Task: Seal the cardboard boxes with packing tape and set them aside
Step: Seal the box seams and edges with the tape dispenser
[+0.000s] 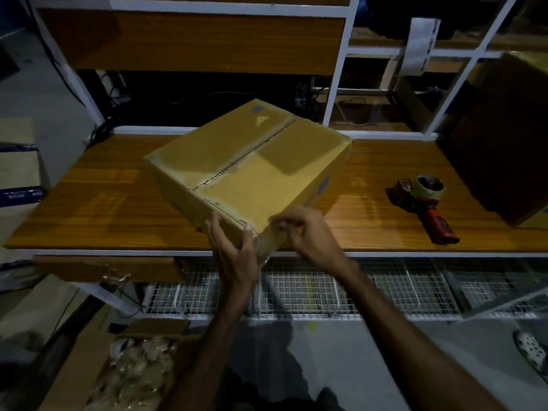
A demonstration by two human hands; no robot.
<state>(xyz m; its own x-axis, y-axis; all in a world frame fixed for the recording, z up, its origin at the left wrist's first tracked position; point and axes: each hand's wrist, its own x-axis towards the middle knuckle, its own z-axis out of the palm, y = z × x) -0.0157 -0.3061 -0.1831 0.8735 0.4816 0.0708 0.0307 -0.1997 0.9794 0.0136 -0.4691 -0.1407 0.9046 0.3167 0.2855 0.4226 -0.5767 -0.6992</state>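
Observation:
A closed brown cardboard box [249, 161] sits turned at an angle on the wooden table [98, 203], its near corner at the front edge. Clear tape runs along its top seam and down the near corner. My left hand [234, 250] lies flat against the near left side of that corner, fingers straight. My right hand [305, 229] is at the right side of the same corner with fingers bent, touching the tape there; whether it pinches anything is unclear. A red-handled tape dispenser [427, 203] lies on the table to the right, apart from both hands.
A second, darker cardboard box [498, 137] stands at the table's right end. White shelf frames [341, 63] rise behind. Below the table are wire mesh baskets [326, 292]. An open carton of wrapped goods [130, 372] stands on the floor at lower left.

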